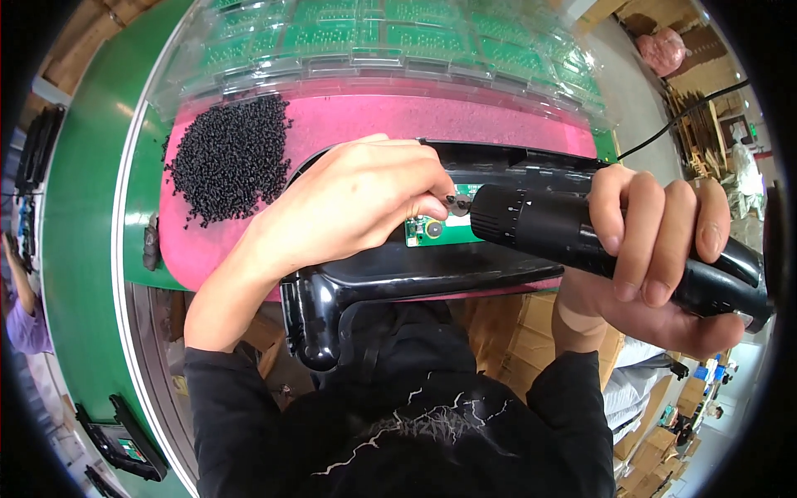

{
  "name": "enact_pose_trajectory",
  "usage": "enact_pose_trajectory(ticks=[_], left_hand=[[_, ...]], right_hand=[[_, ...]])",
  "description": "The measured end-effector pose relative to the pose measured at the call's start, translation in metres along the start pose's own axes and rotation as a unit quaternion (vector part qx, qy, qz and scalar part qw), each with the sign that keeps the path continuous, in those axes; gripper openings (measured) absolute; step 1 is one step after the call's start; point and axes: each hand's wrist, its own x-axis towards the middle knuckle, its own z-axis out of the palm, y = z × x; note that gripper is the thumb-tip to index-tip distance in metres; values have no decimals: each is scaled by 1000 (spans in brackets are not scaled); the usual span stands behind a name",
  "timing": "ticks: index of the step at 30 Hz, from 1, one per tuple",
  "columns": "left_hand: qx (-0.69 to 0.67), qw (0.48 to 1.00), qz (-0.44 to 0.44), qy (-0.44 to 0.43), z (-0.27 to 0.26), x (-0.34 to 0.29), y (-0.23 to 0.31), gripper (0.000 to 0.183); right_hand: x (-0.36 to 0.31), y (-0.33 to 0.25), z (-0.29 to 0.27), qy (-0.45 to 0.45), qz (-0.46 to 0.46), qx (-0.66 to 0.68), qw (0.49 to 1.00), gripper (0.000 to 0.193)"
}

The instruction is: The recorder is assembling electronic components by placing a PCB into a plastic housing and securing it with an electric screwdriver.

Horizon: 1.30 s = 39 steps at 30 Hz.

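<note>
My right hand (656,249) is wrapped full-fist round a black electric screwdriver (581,232), its tip reaching toward my left hand. My left hand (357,199) is pinched narrow, fingertips closed on what looks like a small black screw (452,202) held just at the driver's tip. Directly under those fingertips sits a green circuit board (440,228), seated inside a black plastic housing (398,282) that lies beneath both hands. I judge the screw light and easy to drop, best kept between thumb and forefinger near its head; the driver looks heavy and rigid, gripped mid-barrel; the board is probably fragile, so no pressing on it. Beyond my left hand, a heap of black screws (228,158) lies on a pink mat (415,120); farther out, clear trays of green boards (398,37). My left hand hides most of the board, and the driver's bit is hard to make out.
</note>
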Motion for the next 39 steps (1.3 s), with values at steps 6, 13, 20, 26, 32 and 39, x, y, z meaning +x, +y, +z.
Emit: enact_pose_trajectory(ticks=[6,13,20,26,32,39], left_hand=[[2,999,-26,19,-5,-4,5,18],[-6,999,22,39,-3,3,4,14],[36,997,-66,-25,0,-1,2,10],[27,992,-48,-114,1,-3,0,13],[38,979,-130,-154,1,-5,3,10],[53,961,-201,-180,1,-2,7,12]], right_hand=[[5,7,4,7,-12,12,1000,45],[10,-1,-23,-128,39,-5,991,49],[3,5,-36,26,110,-105,988,58],[-2,14,-43,63,136,-151,977,55],[1,16,-44,60,151,-157,974,54],[11,23,-48,7,190,-137,972,54]])
